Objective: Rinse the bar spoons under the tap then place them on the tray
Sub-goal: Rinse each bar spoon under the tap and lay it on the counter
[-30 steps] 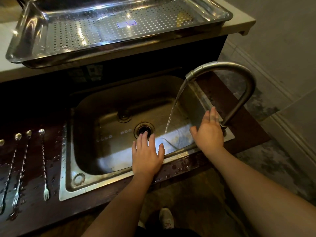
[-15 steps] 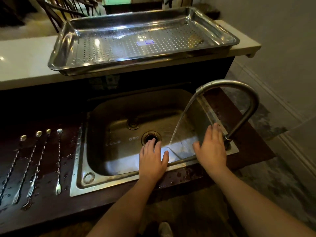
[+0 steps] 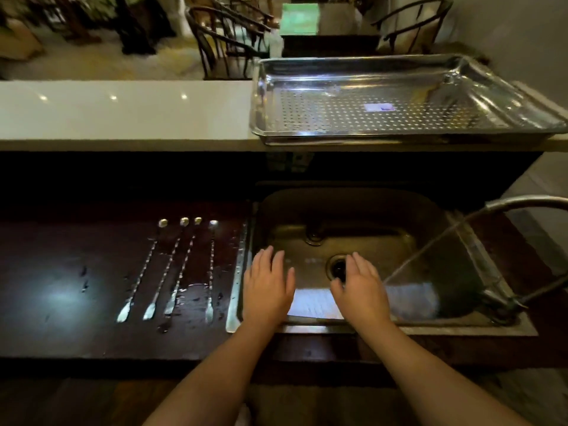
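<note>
Where the dark, wet wooden counter (image 3: 76, 302) extends to the left of the basin, four long, twisted-stem steel bar spoons (image 3: 172, 269) are laid side by side, their small bowls pointed away from the person and their forked ends nearest the front edge; droplets and small puddles are seen around them. Just beside the rightmost spoon, the rectangular stainless-steel sink (image 3: 430, 325) is set into the counter, with a round drain (image 3: 338, 267) in its floor. Over the near left part of the sink, the left hand (image 3: 267, 290) is held palm down, fingers spread and empty. Near it, over the drain, the right hand (image 3: 361, 292) is likewise held flat, fingers loosely extended, with nothing grasped. Neither hand is in contact with a spoon. Further right, a curved steel tap (image 3: 522, 202) is seen at the frame edge, and a slanted stream of water (image 3: 430, 250) is discharged from it into the basin. Above the sink, on the pale raised countertop (image 3: 123, 112), a perforated rectangular steel tray (image 3: 399, 136) is placed, with no spoons in it.
</note>
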Action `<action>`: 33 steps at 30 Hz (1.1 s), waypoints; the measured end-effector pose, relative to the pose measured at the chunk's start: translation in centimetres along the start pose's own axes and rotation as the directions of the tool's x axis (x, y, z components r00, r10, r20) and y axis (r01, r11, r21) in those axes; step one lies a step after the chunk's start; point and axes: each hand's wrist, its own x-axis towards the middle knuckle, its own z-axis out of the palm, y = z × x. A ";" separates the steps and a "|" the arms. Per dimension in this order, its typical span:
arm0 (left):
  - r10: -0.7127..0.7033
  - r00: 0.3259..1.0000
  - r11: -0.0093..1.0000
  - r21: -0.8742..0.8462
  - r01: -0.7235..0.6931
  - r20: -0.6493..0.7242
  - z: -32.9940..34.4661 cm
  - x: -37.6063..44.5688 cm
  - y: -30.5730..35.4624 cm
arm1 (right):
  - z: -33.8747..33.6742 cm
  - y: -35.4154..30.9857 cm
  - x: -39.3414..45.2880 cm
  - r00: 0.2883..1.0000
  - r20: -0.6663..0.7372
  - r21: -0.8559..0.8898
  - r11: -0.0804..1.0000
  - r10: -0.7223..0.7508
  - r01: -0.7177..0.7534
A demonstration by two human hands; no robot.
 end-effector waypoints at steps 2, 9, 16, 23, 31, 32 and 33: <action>-0.052 0.999 0.999 0.005 0.052 -0.011 -1.6 0.5 -3.0 | 0.9 -3.5 0.6 0.998 0.031 0.016 0.999 -0.049 0.048; -0.218 0.976 0.975 -0.057 0.217 -0.021 -5.3 1.5 -10.6 | 3.6 -13.8 2.1 0.991 0.060 0.085 0.990 -0.118 0.112; -0.359 0.871 0.927 0.017 0.375 0.336 -5.8 3.1 -14.1 | 5.7 -20.4 3.9 0.986 0.166 0.224 0.974 0.003 -0.041; -0.408 0.762 0.900 0.081 0.428 0.503 -4.9 3.6 -15.5 | 8.0 -24.3 5.9 0.948 0.311 0.262 0.954 0.062 -0.148; -0.332 0.795 0.939 0.095 0.331 0.508 -4.8 3.8 -16.0 | 9.9 -26.6 7.3 0.912 0.394 0.234 0.947 0.112 -0.218; -0.327 0.795 0.941 0.096 0.325 0.512 -4.8 3.9 -16.0 | 10.0 -26.8 7.4 0.913 0.390 0.218 0.952 0.117 -0.215; -0.323 0.792 0.942 0.102 0.318 0.518 -4.8 4.0 -16.1 | 10.0 -27.0 7.6 0.915 0.384 0.200 0.955 0.128 -0.217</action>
